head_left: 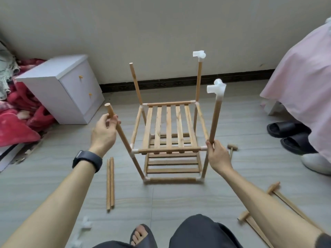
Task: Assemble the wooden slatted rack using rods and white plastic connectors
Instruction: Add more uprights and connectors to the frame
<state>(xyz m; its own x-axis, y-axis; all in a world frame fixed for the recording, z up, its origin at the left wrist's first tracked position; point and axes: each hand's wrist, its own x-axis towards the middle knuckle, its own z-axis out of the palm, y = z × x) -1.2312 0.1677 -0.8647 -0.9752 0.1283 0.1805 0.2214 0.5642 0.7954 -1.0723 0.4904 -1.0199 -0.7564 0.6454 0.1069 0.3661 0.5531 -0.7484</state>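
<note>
The left hand point(104, 130) curls its fingers round the near-left round wooden rod point(123, 138), just under its bare top end. The right hand point(217, 156) grips the foot of the near-right wooden rod point(215, 119), which is topped by a white plastic three-way connector point(217, 88). Between the hands, the two-tier pale wooden slatted rack point(168, 129) stands on the grey floor point(53, 176), its upper slats running lengthwise away from the person. Both held rods point upward and lean slightly outward. Below the left hand, two loose wooden rods point(110, 183) lie side by side with their long axes toward the person. Just right of the right hand lies a small wooden mallet point(232, 149).
</note>
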